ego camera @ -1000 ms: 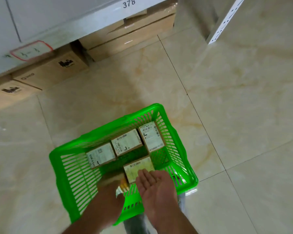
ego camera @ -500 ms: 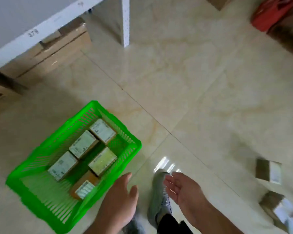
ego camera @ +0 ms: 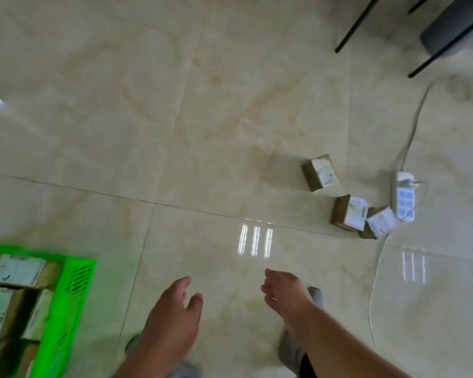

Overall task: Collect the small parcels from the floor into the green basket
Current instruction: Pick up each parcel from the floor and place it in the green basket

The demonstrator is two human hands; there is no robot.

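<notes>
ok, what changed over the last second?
The view swung right: the green basket slid to the lower left edge and three parcels on the floor came into view by a power strip. Left hand and right hand left the basket, both empty. The parcels in the basket stayed put.

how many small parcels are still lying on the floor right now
3. One parcel lies alone; two more touch beside the power strip. Others may be out of view.
</notes>
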